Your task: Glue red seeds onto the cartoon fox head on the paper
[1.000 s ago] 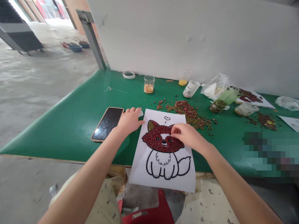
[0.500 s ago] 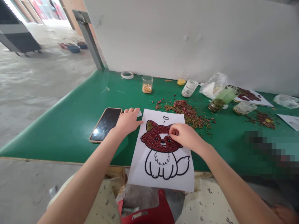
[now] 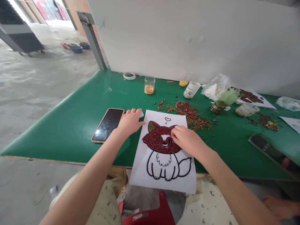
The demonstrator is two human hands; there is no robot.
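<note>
A white paper sheet with a black-outlined puppy or fox drawing lies before me, its lower end past the table edge. Dark red beans fill the animal's head; green beans fill its left ear. The body and tail are bare outline. My right hand rests over the head's right side, fingers pinched together; whatever is between them is hidden. Left of the sheet, my left hand lies on the table, thumb stretched towards the paper's edge. A small white item shows by its fingertips. Beside that hand is a phone.
Mixed red and green beans are heaped behind the sheet. A cup of corn kernels, a tape roll, a white-labelled jar and a tipped green container stand farther back. A dark device lies right.
The view has shifted slightly. My right hand's fingers have turned down and closed more over the head. My left hand stays in its place.
</note>
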